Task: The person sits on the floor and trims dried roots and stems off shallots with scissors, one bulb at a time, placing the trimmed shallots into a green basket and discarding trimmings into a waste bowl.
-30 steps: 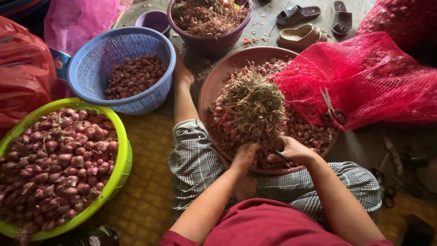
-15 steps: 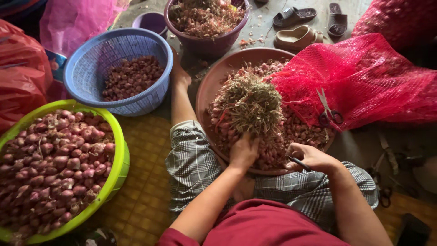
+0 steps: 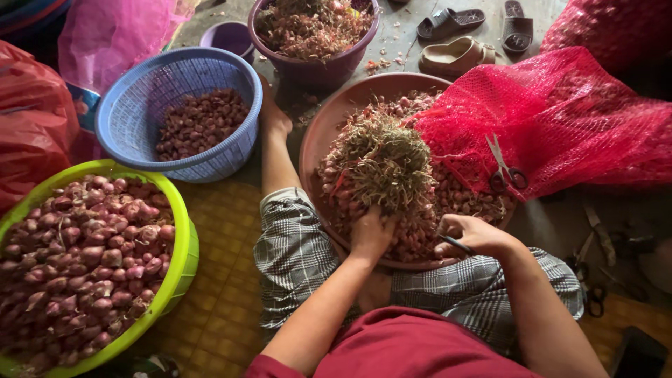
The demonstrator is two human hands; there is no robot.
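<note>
A seated person's left hand (image 3: 371, 234) grips the base of a shaggy bunch of shallots (image 3: 381, 164), dry straw-like tops fanning upward, over a round brown basin (image 3: 318, 133) heaped with small papery bulbs. The right hand (image 3: 470, 234) is curled tight around a thin dark blade (image 3: 458, 244) (its tip barely shows) at the basin's near rim. Red mesh sacking (image 3: 560, 119) drapes the basin's far side, scissors (image 3: 505, 164) lying on it. A perforated blue basket (image 3: 133, 119) and a glossy green tub (image 3: 183, 241) hold trimmed purple-red shallots.
</note>
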